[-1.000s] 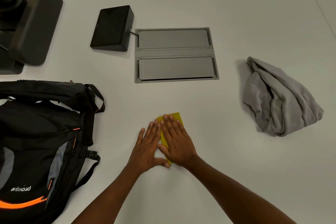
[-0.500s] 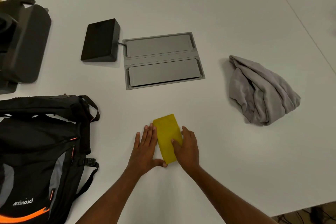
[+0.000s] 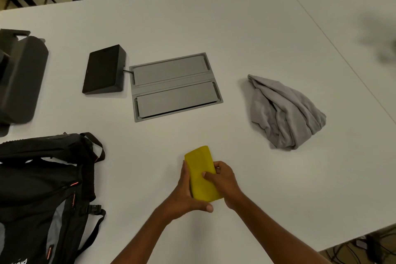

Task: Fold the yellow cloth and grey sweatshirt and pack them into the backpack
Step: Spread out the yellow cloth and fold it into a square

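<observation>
Cloth: folded yellow fabric cloth (image 3: 201, 176), held between both hands over the white worktop (image 3: 235, 28).
Left hand: left hand (image 3: 184, 195) cups the cloth's left edge, thumb stretched across below its near end.
Right hand: right hand (image 3: 222, 180) grips the right edge, thumb on top.
Sweatshirt: crumpled grey sweatshirt (image 3: 282, 111), well apart, rightward.
Backpack: black fabric backpack (image 3: 42, 188), leftward.

The cloth (image 3: 201, 176) was smooth, matt fabric; the sweatshirt (image 3: 285, 111) a soft, matt, creased knit. The backpack (image 3: 42, 188) was matt woven fabric. The table (image 3: 214, 28) was smooth and matt, the box (image 3: 104, 69) matt plastic.
</observation>
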### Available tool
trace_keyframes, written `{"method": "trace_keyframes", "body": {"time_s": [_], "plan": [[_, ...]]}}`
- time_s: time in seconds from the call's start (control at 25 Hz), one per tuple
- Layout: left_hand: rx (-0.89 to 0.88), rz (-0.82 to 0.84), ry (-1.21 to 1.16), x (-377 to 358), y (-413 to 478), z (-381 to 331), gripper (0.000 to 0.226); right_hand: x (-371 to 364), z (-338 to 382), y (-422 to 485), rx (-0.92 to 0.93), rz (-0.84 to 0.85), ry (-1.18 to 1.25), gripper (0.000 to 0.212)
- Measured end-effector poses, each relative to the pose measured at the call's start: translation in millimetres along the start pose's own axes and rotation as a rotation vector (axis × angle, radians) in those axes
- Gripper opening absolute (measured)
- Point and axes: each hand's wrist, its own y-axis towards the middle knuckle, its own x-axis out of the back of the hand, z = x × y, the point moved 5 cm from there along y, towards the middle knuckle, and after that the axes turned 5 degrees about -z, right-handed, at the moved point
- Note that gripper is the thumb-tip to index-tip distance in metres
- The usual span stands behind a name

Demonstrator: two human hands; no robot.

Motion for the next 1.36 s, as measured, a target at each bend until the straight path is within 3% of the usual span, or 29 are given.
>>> {"method": "trace_keyframes", "body": {"time_s": [0.2, 0.32, 0.6, 0.96, 1.24, 1.36], "plan": [[0.104, -0.225, -0.351, -39, 25, -50, 0.139, 68, 26, 3, 0.043, 0.008, 0.145, 0.036], [0.098, -0.287, -0.459, -69, 45, -85, 0.100, 116, 44, 4, 0.108, 0.009, 0.153, 0.043], [0.220, -0.143, -0.694, -154, 85, -161, 0.052, 230, 84, 17, 0.234, 0.006, 0.180, 0.052], [-0.079, -0.344, -0.606, -220, 152, -294, 0.040, 367, 130, 83, 0.294, -0.125, 0.274, 0.053], [-0.102, -0.412, -0.584, -265, 242, -367, 0.041, 452, 152, 146, 0.247, -0.172, 0.264, 0.043], [-0.046, -0.427, -0.421, -280, 287, -385, 0.044, 480, 152, 183, 0.278, -0.247, 0.219, 0.044]]}}
